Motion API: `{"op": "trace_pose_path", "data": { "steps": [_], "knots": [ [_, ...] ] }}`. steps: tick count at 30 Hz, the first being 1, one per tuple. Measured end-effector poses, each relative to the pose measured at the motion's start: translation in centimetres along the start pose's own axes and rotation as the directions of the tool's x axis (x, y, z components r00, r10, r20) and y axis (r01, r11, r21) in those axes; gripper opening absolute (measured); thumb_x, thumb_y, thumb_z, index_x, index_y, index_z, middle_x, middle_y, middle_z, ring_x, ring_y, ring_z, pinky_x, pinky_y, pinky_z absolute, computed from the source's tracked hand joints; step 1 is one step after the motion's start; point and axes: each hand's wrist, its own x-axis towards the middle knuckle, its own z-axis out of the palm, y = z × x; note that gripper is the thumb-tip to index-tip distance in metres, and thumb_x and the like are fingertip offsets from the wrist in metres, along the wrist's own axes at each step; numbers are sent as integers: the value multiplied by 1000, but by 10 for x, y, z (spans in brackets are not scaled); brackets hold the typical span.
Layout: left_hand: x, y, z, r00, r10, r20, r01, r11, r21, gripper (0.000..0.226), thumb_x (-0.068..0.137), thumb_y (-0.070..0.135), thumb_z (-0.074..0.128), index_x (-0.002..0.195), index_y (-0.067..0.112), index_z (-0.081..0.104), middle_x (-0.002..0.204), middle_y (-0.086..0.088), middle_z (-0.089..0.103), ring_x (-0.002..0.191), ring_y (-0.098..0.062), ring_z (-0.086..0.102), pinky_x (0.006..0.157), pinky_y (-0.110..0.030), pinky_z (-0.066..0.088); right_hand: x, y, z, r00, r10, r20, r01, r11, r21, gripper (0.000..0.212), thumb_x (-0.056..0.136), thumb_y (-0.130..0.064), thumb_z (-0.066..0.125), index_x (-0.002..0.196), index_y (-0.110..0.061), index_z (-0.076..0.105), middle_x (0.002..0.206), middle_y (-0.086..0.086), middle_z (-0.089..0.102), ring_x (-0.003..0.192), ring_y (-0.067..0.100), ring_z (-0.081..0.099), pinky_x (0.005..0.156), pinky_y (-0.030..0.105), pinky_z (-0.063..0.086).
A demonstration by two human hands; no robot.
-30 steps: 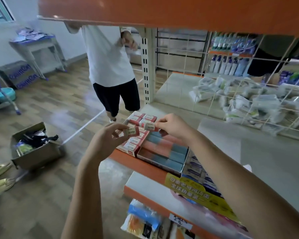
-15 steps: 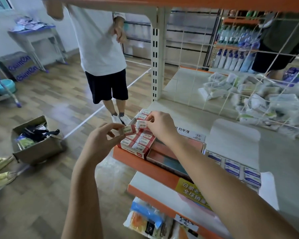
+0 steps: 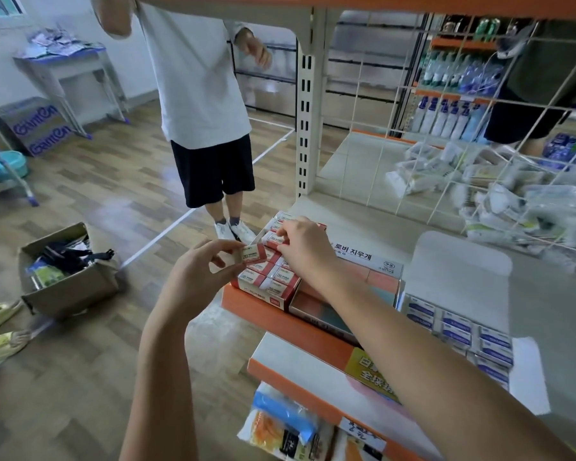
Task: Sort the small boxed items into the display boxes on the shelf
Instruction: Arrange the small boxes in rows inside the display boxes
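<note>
My left hand (image 3: pixel 197 271) pinches one small red and white box (image 3: pixel 250 254) just left of the red display box (image 3: pixel 273 294) at the shelf's left end. That display box holds several like boxes in rows. My right hand (image 3: pixel 305 249) reaches over it, and its fingertips pinch another small red and white box (image 3: pixel 275 240) among the back rows. To the right stand a pink and teal display box (image 3: pixel 373 277) and a white display box (image 3: pixel 459 327) of blue-labelled small boxes.
The orange-edged shelf (image 3: pixel 280 319) has a wire grid back (image 3: pixel 446 144) with bagged goods behind it. A person in a white shirt (image 3: pixel 197 78) stands close beyond the shelf end. An open cardboard box (image 3: pixel 70 284) sits on the floor at left.
My right hand has moved a little back over the red display box with its small box. My left hand keeps its box beside it. The view has tilted upward.
</note>
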Motion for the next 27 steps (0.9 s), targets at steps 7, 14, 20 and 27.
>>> {"op": "trace_pose_path", "data": {
  "steps": [7, 14, 20, 27],
  "knots": [
    [6, 9, 4, 996, 65, 58, -69, 996, 52, 32, 80, 18, 71, 109, 30, 65, 96, 15, 57, 79, 0, 56, 64, -17, 44, 1, -1, -4, 1000, -22, 16, 20, 996, 86, 23, 88, -10, 59, 110, -6, 64, 112, 11, 59, 99, 23, 57, 85, 28, 44],
    [37, 25, 27, 955, 241, 173, -271, 946, 178, 31, 79, 23, 73, 109, 22, 68, 97, 8, 62, 74, -2, 52, 63, -10, 38, -2, 32, -42, 998, 4, -66, -2, 999, 42, 17, 89, -11, 58, 103, -9, 68, 102, 8, 65, 84, 16, 59, 75, 23, 45],
    [52, 27, 40, 926, 308, 219, -362, 889, 280, 28, 78, 27, 74, 106, 25, 69, 105, 4, 66, 96, -18, 55, 79, -37, 50, -9, 50, -52, 998, 56, -20, -56, 998, -1, 20, 89, -16, 59, 106, -9, 67, 105, 8, 66, 93, 20, 61, 82, 27, 49],
    [59, 32, 47, 925, 255, 283, -348, 865, 361, 27, 82, 29, 70, 109, 28, 67, 116, 5, 62, 109, -20, 52, 86, -38, 48, -14, 52, -45, 998, 62, -3, -62, 997, 47, 20, 88, -16, 62, 106, -9, 67, 103, 8, 67, 91, 20, 62, 82, 30, 51]
  ]
}}
